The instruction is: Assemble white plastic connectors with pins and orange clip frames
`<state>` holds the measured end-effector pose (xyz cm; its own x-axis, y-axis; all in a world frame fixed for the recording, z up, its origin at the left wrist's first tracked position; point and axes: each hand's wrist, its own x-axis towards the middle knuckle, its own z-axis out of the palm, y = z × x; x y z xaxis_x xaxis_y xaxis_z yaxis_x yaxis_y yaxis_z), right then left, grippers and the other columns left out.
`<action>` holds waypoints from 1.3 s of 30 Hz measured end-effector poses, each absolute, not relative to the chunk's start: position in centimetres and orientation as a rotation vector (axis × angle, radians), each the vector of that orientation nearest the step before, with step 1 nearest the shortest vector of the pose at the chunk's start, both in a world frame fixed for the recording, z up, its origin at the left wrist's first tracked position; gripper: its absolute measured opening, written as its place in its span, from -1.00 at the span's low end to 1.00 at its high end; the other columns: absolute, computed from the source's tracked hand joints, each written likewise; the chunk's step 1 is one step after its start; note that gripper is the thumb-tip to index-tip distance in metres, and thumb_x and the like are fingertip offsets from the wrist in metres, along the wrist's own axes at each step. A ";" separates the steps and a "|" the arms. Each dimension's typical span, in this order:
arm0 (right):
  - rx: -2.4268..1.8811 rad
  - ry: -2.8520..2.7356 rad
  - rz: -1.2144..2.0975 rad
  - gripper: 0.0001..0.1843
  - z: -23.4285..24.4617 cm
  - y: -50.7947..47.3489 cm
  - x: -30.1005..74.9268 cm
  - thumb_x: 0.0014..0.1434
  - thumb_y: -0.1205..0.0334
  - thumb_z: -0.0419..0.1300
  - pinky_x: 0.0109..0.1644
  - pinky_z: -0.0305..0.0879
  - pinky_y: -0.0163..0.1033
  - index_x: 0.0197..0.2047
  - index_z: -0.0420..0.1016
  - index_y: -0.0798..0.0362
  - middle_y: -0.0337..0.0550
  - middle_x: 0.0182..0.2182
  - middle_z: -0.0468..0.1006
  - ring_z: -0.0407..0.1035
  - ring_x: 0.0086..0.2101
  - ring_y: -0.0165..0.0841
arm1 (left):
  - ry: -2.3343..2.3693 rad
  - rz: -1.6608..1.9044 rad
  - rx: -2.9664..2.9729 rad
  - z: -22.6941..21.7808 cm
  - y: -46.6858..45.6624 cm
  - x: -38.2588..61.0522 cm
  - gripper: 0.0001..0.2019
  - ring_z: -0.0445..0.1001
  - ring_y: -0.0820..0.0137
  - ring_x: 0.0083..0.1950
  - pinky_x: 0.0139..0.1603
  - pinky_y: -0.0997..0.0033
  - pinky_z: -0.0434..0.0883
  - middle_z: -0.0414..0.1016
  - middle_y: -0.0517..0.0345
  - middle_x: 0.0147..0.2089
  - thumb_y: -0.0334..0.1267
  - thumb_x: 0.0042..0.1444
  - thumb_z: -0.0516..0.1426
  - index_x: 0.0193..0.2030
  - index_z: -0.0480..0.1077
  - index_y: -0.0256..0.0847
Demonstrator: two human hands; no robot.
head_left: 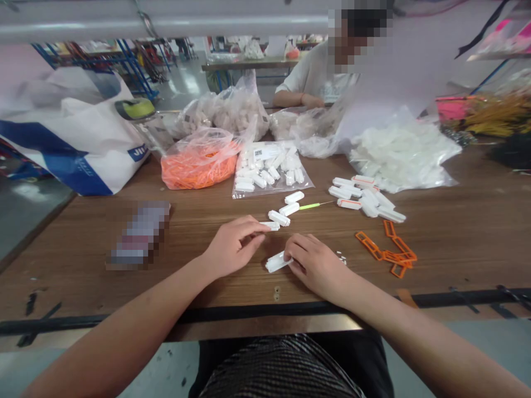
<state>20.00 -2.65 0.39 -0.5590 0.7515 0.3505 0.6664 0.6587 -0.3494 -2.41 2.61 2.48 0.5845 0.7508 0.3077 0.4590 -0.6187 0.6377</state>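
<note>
My left hand has its fingers curled at the near end of a small white plastic casing, which the fingertips partly cover. More white casings lie just beyond it in a loose row. With its fingers bent over the right end, my right hand grips another white casing low on the tabletop. Its underside and the thumb's hold are hidden. A thin tool with a yellow-green handle and a needle-like tip lies behind the hands.
White casings, some with orange strips, are heaped to the right, near orange frames. Tiny white bits lie beside my right hand. Bags of white parts and orange parts stand behind. A blurred-out object lies left. Someone sits opposite.
</note>
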 end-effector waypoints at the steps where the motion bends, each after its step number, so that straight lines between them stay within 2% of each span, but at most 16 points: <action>1: -1.094 -2.402 0.219 -0.80 0.3 -2.6 20.0 0.19 0.50 0.02 -0.19 0.25 -0.18 -0.35 0.38 0.07 -0.09 -0.35 0.47 0.28 -0.35 -0.30 | 0.938 0.703 2.259 2.5 2.4 -2.3 -0.82 0.47 0.47 -0.33 -0.42 0.51 0.38 0.53 0.08 -0.20 -0.30 0.22 0.10 -0.09 0.49 -0.20; 6: -1.076 -2.335 0.156 -0.80 0.0 -2.5 20.1 0.24 0.47 0.01 -0.18 0.28 -0.15 -0.35 0.38 0.07 -0.06 -0.33 0.49 0.31 -0.32 -0.29 | 0.854 0.466 2.190 2.3 1.8 -1.9 -0.53 0.50 0.37 -0.23 -0.35 0.43 0.45 0.52 0.05 -0.10 -0.19 -0.01 0.29 0.08 0.40 -0.14; 13: -1.155 -2.131 0.401 -0.89 0.7 -2.5 20.3 0.17 0.44 0.10 -0.25 0.32 -0.20 -0.33 0.39 0.06 -0.11 -0.35 0.49 0.37 -0.34 -0.34 | 0.889 0.527 2.145 2.2 1.4 -1.7 -0.78 0.46 0.50 -0.34 -0.35 0.48 0.47 0.48 0.07 -0.11 -0.30 0.08 0.18 -0.10 0.45 -0.19; 16: -1.239 -2.017 0.659 -0.96 1.4 -2.5 20.4 0.15 0.35 0.18 -0.30 0.33 -0.24 -0.31 0.46 0.05 -0.18 -0.38 0.49 0.38 -0.40 -0.38 | 0.944 0.542 1.932 2.0 1.6 -1.5 -0.82 0.44 0.50 -0.40 -0.42 0.50 0.42 0.52 0.10 -0.24 -0.28 0.08 0.20 -0.15 0.47 -0.22; 21: -1.330 -1.853 0.987 -0.79 1.7 -2.2 20.9 0.16 0.21 0.25 -0.27 0.39 -0.22 -0.11 0.56 -0.01 -0.19 -0.33 0.60 0.45 -0.37 -0.38 | 0.915 0.421 1.425 1.7 2.2 -1.4 -0.76 0.53 0.44 -0.38 -0.45 0.51 0.45 0.59 0.08 -0.35 -0.23 0.12 0.20 -0.09 0.49 -0.27; 27: -1.294 -1.772 1.084 -0.75 1.6 -1.9 21.2 0.18 0.11 0.24 -0.14 0.43 -0.11 -0.10 0.59 -0.03 -0.14 -0.21 0.66 0.51 -0.24 -0.29 | 0.888 0.413 1.295 1.7 2.3 -1.5 -0.78 0.57 0.46 -0.37 -0.52 0.59 0.43 0.63 0.01 -0.15 -0.18 0.20 0.15 -0.12 0.53 -0.22; 32: -1.284 -1.744 1.188 -0.75 1.9 -1.9 21.2 0.21 0.10 0.20 -0.16 0.42 -0.13 -0.11 0.60 -0.02 -0.16 -0.25 0.67 0.50 -0.28 -0.32 | 0.890 0.411 1.213 1.4 2.3 -1.5 -0.78 0.58 0.45 -0.35 -0.55 0.60 0.41 0.63 -0.03 -0.14 -0.18 0.23 0.12 -0.15 0.53 -0.23; 39: -1.304 -1.756 1.093 -0.75 1.2 -1.8 21.4 0.11 0.21 0.27 -0.21 0.41 -0.16 -0.11 0.56 0.00 -0.16 -0.27 0.61 0.45 -0.34 -0.37 | 0.895 0.496 1.467 1.4 1.8 -1.2 -0.73 0.56 0.41 -0.28 -0.37 0.48 0.48 0.62 0.07 -0.27 -0.27 0.09 0.22 -0.05 0.50 -0.22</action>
<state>21.39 -1.80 1.25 -0.2648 0.9635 0.0392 0.3903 0.1443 -0.9093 -1.17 1.83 1.40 0.6017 0.7701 -0.2118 0.2286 0.0880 0.9695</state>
